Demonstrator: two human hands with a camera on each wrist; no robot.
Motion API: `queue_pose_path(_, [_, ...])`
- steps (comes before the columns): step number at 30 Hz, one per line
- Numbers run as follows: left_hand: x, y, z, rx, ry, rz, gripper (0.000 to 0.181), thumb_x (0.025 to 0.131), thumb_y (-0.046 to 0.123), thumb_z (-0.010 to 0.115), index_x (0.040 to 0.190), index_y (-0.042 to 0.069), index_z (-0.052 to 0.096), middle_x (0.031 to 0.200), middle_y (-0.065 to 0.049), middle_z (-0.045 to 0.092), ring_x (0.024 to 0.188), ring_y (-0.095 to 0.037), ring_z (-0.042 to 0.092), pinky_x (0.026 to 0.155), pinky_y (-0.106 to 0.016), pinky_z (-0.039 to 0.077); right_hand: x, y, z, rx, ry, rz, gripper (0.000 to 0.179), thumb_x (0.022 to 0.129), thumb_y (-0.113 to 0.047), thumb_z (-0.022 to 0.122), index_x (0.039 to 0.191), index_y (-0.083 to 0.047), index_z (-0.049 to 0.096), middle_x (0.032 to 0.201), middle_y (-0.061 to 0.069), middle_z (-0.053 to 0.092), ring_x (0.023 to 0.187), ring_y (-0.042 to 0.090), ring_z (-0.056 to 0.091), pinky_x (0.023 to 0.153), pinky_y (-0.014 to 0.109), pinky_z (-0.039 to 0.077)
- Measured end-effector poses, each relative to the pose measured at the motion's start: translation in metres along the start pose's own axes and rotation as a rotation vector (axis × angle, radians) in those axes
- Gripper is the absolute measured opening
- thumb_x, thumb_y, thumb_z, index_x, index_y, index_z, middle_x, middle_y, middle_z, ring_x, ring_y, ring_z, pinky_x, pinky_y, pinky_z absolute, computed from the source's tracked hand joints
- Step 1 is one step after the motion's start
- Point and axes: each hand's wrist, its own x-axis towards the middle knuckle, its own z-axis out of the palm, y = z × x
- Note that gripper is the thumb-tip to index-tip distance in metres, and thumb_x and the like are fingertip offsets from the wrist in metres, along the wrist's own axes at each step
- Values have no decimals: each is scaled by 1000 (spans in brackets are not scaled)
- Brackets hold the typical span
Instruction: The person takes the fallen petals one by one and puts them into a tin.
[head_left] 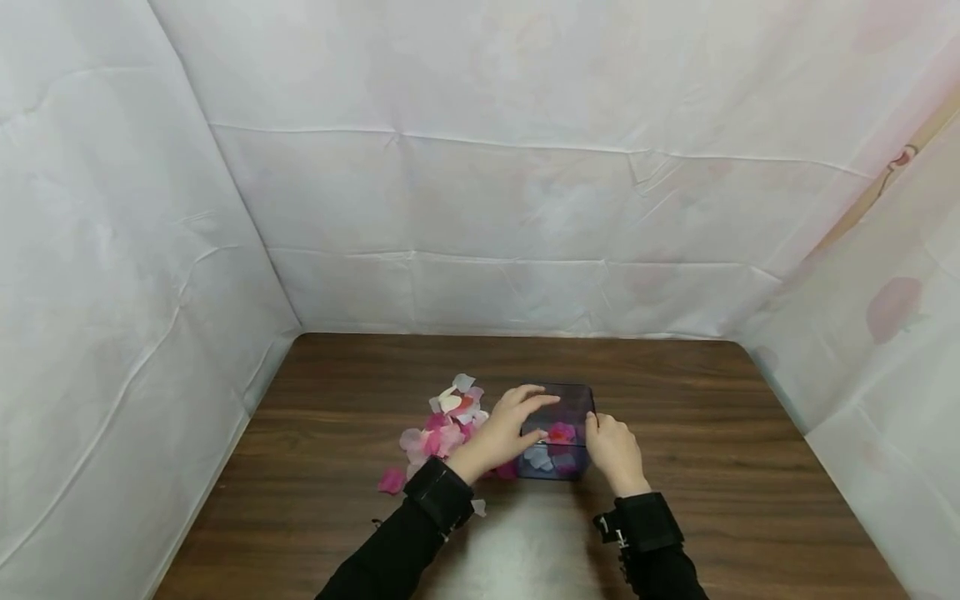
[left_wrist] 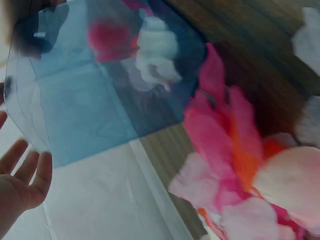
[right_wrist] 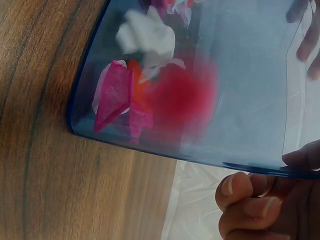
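Head: your left hand (head_left: 504, 432) spread above the tinted box (head_left: 576, 402), petal pile (head_left: 442, 437) just left; your right hand (head_left: 618, 452) pinches the box's right rim. Step looks like loading petals; next move likely calls for reaching back left. Open tabletop (head_left: 697, 433) right; strip of wood beyond.

Left wrist: pile crowds box edge; mind it.

Right wrist: thumb and fingers grip rim; red petal (right_wrist: 182, 100) blurred within box outline.

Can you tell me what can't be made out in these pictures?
- Head view: part of the petal pile, hidden by the left hand.
- Left wrist view: a pale petal, cut off by the right edge.
- Right wrist view: the red petal, its outline blurred.
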Motion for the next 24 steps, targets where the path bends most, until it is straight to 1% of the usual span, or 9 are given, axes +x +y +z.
queue_pose_path(4, [-13,-9,-7,-15,82,-28,55,87,22,67,137,21,46,152,-12,27,139,-35,28,106,-58,31,0,0,0,0,4,-12,42,101,-23,30,63,-8,39,58,4,34,53,17,37,51,30,31])
queue_pose_path(7, [-23,-23,-14,6,144,-49,59,83,19,71,136,20,46,154,-15,23,136,-39,31,104,-62,29,0,0,0,1,10,-20,41,100,-22,31,62,-8,38,58,3,33,54,18,39,53,31,32])
queue_pose_path(9, [-31,-34,-18,17,180,-81,61,81,17,74,135,19,47,152,-17,25,134,-41,33,102,-66,28,0,0,0,-1,12,-22,42,100,-22,31,62,-8,39,58,3,33,55,19,42,55,32,34])
queue_pose_path(12, [-46,-52,-22,52,222,-150,58,78,16,76,131,16,51,145,-19,36,129,-43,39,98,-66,32,1,0,-1,-3,12,-18,41,100,-23,31,63,-7,42,58,4,36,58,20,46,57,34,36])
queue_pose_path(14, [-59,-62,-23,89,230,-201,55,77,16,77,127,12,55,135,-19,46,123,-41,44,95,-62,37,1,0,-1,-1,7,-12,41,100,-23,31,63,-7,42,58,4,36,58,21,46,58,34,36])
queue_pose_path(17, [-79,-75,-21,162,201,-270,43,75,21,79,113,6,63,106,-12,57,100,-28,54,83,-45,46,1,0,-1,0,2,-7,41,100,-23,31,64,-7,41,58,4,35,57,20,45,57,33,36])
queue_pose_path(19, [-90,-80,-18,214,163,-308,34,75,25,79,98,4,65,86,-5,57,80,-18,52,69,-33,46,2,0,0,1,-3,-6,41,100,-23,30,63,-8,40,58,3,33,56,20,43,57,32,34])
queue_pose_path(21, [-99,-84,-12,243,132,-332,29,76,29,78,87,7,63,72,0,52,65,-12,46,58,-26,40,2,0,0,1,1,-9,41,100,-23,30,63,-8,39,58,3,33,56,19,42,57,32,34])
queue_pose_path(24, [-104,-85,-1,240,129,-363,32,77,33,76,88,8,61,73,-1,57,62,-10,48,56,-25,45,3,0,0,7,6,-13,41,100,-23,30,63,-9,39,58,2,32,55,18,40,55,31,32])
